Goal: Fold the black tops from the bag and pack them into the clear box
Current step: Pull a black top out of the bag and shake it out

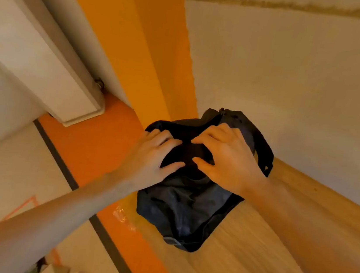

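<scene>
Wooden tabletop (249,260) fills the lower right, white wall behind it. An orange band (95,148) runs along the table's left edge, with a white panel (35,60) upper left. Black bag (187,210) sits on the table at the far left corner, right by the orange band, slumped and wrinkled, mouth facing away from the person. Its strap (266,152) loops off the right side, and a grey buckle (171,240) shows at the near end. Left hand (156,153) is on the mouth's left rim, fingers curled over the fabric edge and grasping it, thumb laid across the dark cloth. Right hand (228,158) grasps the right rim the same way, fingers bent, thumb pointing inward. The hands are close together, not touching. Dark cloth between them cannot be told apart from the bag itself. Something clear and crinkly (122,217) lies at the table edge just left of the bag.
</scene>
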The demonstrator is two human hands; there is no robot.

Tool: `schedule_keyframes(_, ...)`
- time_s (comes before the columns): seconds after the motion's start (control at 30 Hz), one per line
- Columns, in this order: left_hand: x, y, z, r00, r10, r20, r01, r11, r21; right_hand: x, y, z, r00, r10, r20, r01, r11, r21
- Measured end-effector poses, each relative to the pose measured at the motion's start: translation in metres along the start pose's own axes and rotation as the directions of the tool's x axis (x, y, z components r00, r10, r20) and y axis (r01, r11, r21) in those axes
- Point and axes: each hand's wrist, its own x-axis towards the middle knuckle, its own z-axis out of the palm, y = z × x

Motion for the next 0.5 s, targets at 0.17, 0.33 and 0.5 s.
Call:
schedule_keyframes(0.17, -0.001, -0.002, 0.011, 0.998, 0.054, -0.034, -0.051, 0.995, 0.090, 0.007, -0.007, 0.007, 0.991, 0.093, 0.093, -0.080, 0.988, -0.129)
schedule_keyframes(0.33, -0.006, 0.000, 0.008, 0.990, 0.032, -0.140, -0.040, 0.998, -0.056, 0.009, -0.015, 0.009, 0.990, 0.114, 0.080, -0.098, 0.978, -0.186)
schedule_keyframes(0.5, -0.011, 0.003, -0.009, 0.971, -0.016, -0.240, -0.042, 0.971, -0.234, 0.002, -0.021, 0.006, 0.976, 0.116, -0.182, -0.112, 0.993, 0.029)
